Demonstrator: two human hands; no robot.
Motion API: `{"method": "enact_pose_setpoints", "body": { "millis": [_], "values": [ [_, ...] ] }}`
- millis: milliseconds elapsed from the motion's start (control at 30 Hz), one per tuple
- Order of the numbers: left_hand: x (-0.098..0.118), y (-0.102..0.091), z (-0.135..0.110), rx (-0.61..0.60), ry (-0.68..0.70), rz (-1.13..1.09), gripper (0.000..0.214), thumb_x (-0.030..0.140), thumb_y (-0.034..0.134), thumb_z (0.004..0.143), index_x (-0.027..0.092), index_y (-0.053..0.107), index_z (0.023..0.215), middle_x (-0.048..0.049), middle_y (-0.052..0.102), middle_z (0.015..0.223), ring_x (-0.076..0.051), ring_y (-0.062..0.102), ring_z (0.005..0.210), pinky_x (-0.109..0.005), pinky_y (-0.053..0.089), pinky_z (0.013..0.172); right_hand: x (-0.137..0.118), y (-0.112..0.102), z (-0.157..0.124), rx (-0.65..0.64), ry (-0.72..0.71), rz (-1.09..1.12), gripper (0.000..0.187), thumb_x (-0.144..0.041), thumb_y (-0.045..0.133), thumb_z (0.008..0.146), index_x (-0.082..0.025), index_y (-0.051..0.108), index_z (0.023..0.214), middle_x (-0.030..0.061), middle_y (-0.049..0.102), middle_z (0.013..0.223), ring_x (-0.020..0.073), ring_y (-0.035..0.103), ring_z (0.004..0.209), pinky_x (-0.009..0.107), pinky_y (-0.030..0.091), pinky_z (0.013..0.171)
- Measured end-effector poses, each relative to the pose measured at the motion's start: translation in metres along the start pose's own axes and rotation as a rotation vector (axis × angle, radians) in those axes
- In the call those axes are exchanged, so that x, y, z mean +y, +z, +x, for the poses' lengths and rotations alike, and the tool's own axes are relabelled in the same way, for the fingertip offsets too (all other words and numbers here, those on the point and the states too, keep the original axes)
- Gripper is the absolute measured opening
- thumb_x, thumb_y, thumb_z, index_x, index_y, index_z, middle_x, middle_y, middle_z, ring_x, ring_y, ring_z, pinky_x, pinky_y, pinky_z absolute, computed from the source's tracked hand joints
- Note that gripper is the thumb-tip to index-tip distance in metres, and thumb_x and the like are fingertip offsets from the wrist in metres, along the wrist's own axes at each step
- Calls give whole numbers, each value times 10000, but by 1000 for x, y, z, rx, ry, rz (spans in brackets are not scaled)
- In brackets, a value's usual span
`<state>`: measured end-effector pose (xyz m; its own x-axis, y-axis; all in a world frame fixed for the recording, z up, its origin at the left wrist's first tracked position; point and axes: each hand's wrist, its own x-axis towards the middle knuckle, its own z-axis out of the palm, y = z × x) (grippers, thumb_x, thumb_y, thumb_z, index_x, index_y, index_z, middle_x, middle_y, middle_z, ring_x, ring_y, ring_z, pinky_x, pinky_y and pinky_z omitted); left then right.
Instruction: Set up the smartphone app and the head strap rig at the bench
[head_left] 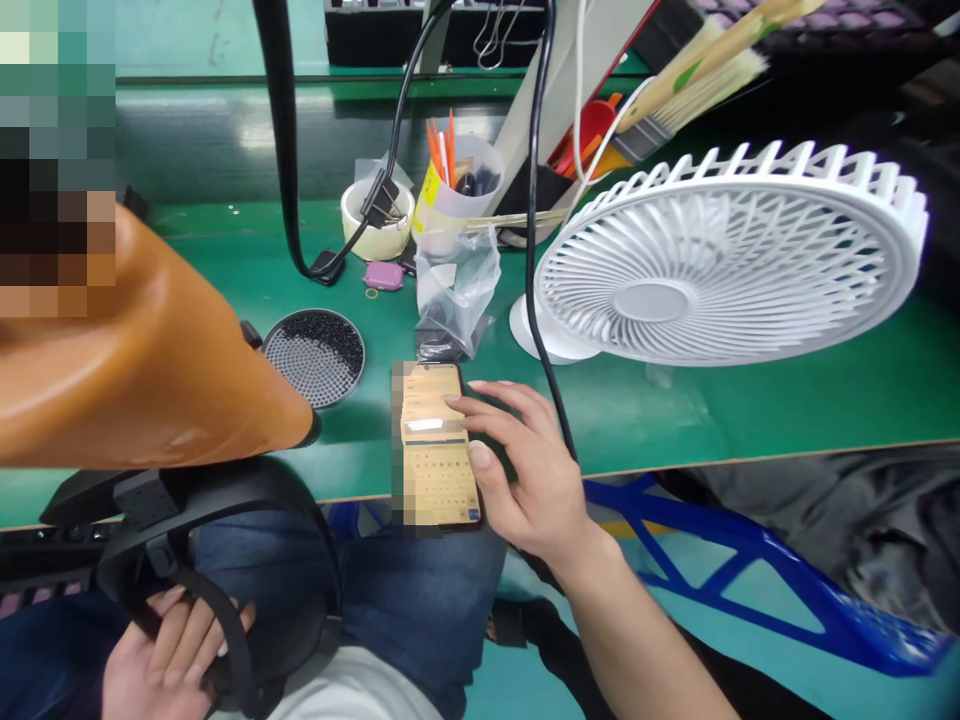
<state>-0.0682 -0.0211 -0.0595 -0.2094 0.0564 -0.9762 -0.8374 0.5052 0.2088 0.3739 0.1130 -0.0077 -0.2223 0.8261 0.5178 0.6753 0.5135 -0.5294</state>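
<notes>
A phone with a lit screen and on-screen keyboard lies at the front edge of the green bench; its left side is blurred out. Over its right edge is my right hand, fingers stretched out, fingertips at the screen. I cannot tell whether they touch it. Low on the left, my left hand has its fingers curled around part of a black strapped headset-like device on my lap. A strap covers some of these fingers. Just behind the phone sits a clear plastic bag.
A white fan stands right of the phone, a black cable hanging before it. A large orange tapered object juts in from the left beside a round black mesh dish. Behind are a tape roll and a cup of pens.
</notes>
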Motion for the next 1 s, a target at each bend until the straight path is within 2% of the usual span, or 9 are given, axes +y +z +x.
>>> {"method": "enact_pose_setpoints", "body": {
  "millis": [100, 300, 433, 567, 667, 800, 1000],
  "values": [
    [-1, -1, 2, -16, 9, 24, 258, 281, 557, 972, 256, 543, 716, -21, 711, 727, -323, 819, 990, -655, 629, 1074, 1, 1, -1, 23, -20, 7, 192, -183, 576, 1075, -216, 652, 1248, 103, 790, 1327, 328, 674, 1353, 580, 508, 1194],
    [-9, 13, -9, 43, 106, -27, 257, 234, 527, 986, 245, 587, 736, 17, 636, 629, -297, 811, 919, -713, 540, 1154, 2, 2, -2, 56, -12, 24, 184, -157, 587, 1060, -200, 659, 1224, 105, 793, 1310, 318, 680, 1341, 561, 518, 1186],
    [-9, 16, -15, 50, 57, -8, 274, 243, 499, 995, 243, 629, 754, -10, 731, 747, -310, 807, 967, -706, 500, 1179, 1, 1, -1, 3, -17, 29, 190, -189, 586, 1072, -197, 649, 1252, 100, 781, 1357, 324, 649, 1382, 572, 469, 1225],
    [-8, 13, -12, 40, 59, -37, 268, 231, 516, 987, 240, 615, 738, -3, 721, 724, -298, 807, 964, -690, 474, 1211, 0, -1, 2, -81, -43, 13, 208, -239, 581, 1087, -198, 634, 1284, 95, 762, 1413, 340, 606, 1428, 595, 407, 1264],
    [-8, 10, -9, 32, 42, -24, 257, 241, 533, 971, 239, 593, 721, -13, 708, 697, -328, 810, 984, -689, 508, 1167, 0, -2, 2, -115, -46, 0, 237, -265, 565, 1101, -195, 630, 1317, 93, 749, 1443, 341, 580, 1453, 602, 365, 1285],
    [-7, 5, -3, 29, 33, -1, 246, 265, 532, 968, 240, 592, 731, -40, 757, 778, -356, 808, 1047, -699, 525, 1145, 0, -3, 2, -169, -61, -20, 284, -308, 550, 1118, -188, 614, 1368, 94, 727, 1495, 352, 542, 1494, 618, 319, 1302],
    [-4, -8, 9, -29, 51, -24, 212, 272, 578, 958, 255, 614, 750, -20, 704, 692, -349, 808, 1045, -734, 500, 1197, 0, -3, 2, -179, -69, -18, 287, -330, 533, 1128, -196, 612, 1368, 91, 730, 1498, 355, 544, 1496, 631, 304, 1307]
  ]
}}
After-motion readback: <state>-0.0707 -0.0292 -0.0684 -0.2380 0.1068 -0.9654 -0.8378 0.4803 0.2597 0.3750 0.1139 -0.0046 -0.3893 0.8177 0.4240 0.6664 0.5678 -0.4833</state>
